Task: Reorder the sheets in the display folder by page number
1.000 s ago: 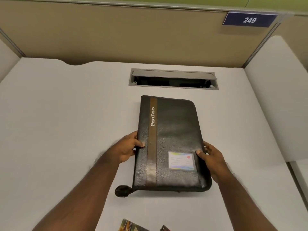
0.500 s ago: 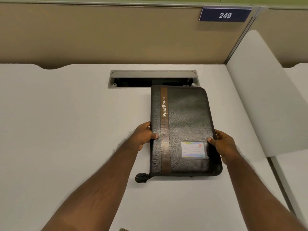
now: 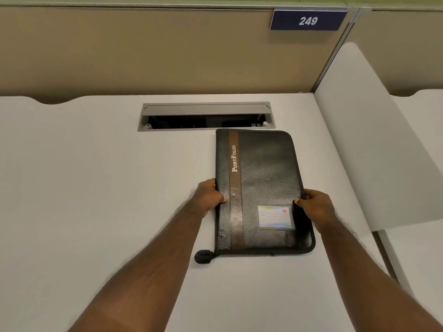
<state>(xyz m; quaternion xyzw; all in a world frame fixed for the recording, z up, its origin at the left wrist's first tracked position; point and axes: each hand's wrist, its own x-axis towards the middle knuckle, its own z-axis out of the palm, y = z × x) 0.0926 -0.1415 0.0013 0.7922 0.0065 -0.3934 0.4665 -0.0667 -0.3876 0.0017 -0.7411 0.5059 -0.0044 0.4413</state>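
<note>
Display folder: a black, grained zip folder (image 3: 263,188) lying flat and closed on the white desk (image 3: 96,188); a brown band runs down its cover near the spine side, printed "PortFolio"; its far edge lies just in front of the cable tray, its near edge faces the person
Label pocket: a clear pocket with a pale, multicoloured card (image 3: 275,217) on the cover's near right part; the card's writing is too small to read
Zip pull: a dark rounded pull (image 3: 203,256) resting on the desk just off the folder's near left corner
Left hand: the left hand (image 3: 208,197) grasps the folder's left edge about midway along; thumb laid on top of the cover beside the brown band, fingers curled round the edge and hidden below; forearm stretched forward from the lower left, wrist nearly straight
Right hand: the right hand (image 3: 316,207) grasps the right edge, level with the label pocket; thumb tip on the cover just beside the pocket, knuckles bent over the rim; forearm reaching in from the lower right
Cable tray: a grey recessed tray (image 3: 206,116) in the desk, its flap raised, dark inside
Partition: a beige panel (image 3: 143,51) behind the desk; a blue plate (image 3: 308,20) reading "249" at its upper right
Side divider: a white panel (image 3: 374,144) standing along the desk's right edge
</note>
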